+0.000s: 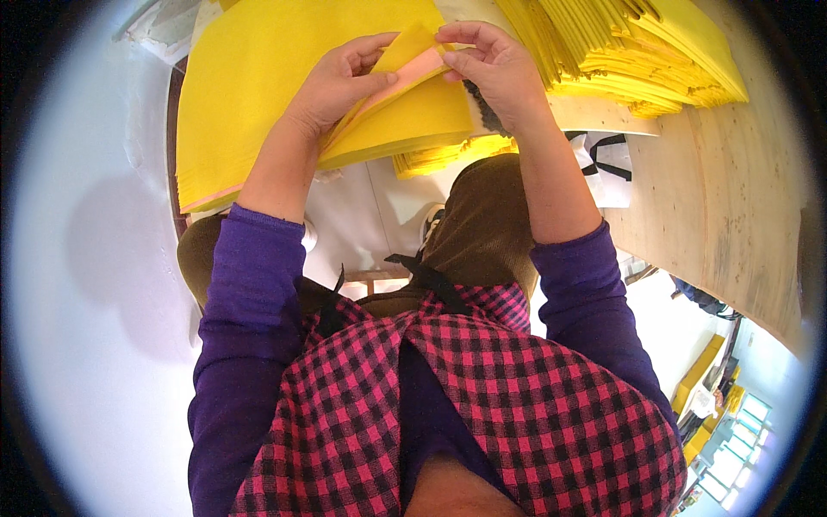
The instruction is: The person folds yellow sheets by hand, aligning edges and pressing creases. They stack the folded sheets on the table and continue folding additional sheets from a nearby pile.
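White space, wall or floor I cannot tell, fills the left side of the head view, with a soft shadow [121,258] on it. At the right stands a light wooden bench [724,189], its edges bent by the lens, and windows [741,444] shine in the lower right corner.

A broad pile of yellow sheets [250,95] lies in front of the person, above the knees. Over its right part, a yellow piece [407,50] with a pink strip [418,69] along it is raised at a slant between the two hands. The left hand [334,82] is partly closed on the piece, thumb laid along the strip and fingers curled toward the far side. The right hand [500,73] pinches the piece's right end between thumb and forefinger, its other fingers loosely bent.

Folded yellow stacks [655,56] rest on the bench, just beyond the right hand. Near the right wrist is a dark patch [488,110], too unclear to name. More yellow layers [439,159] show below the sheets, and a white bag [613,185] with black bands is below the stacks.

Purple sleeves [254,276], a pink-and-black checked apron [551,388] and brown trousers [482,211] clothe the person; a shoe [430,222] shows beside one knee.
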The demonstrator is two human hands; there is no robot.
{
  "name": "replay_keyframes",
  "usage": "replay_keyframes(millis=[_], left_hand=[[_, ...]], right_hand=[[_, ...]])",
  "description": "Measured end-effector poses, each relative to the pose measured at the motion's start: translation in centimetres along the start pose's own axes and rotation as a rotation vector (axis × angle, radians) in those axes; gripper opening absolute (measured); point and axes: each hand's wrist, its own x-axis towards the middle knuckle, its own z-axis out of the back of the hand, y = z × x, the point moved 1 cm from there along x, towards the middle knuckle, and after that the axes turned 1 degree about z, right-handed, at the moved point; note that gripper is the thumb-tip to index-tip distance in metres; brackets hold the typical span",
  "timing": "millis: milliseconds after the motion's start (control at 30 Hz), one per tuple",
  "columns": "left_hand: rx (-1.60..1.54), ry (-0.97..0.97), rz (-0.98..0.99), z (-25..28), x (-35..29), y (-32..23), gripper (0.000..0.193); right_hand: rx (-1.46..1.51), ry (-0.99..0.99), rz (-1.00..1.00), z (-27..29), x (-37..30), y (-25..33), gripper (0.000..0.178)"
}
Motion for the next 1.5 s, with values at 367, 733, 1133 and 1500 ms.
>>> replay_keyframes(millis=[367, 733, 1133, 1500], left_hand=[[-0.012, -0.012, -0.027, -0.1, -0.1, 0.1, 0.05], [-0.059, -0.022, 0.033, 0.0, -0.1, 0.0, 0.053], [-0.029, -0.05, -0.014, -0.7, -0.5, -0.7, 0.045], [-0.127, 0.007, -0.012, -0.1, -0.4, -0.4, 0.051]], right_hand=[[0.055, -0.158, 0.02, -0.4, -1.6, -0.4, 0.034], [0.086, -0.163, 0.055, -0.7, -2.3, -0.7, 0.032], [0.104, -0.122, 0.086, -1.5, -2.7, -0.5, 0.034], [0.054, -0.18, 0.101, -2.3, -0.2, 0.0, 0.031]])
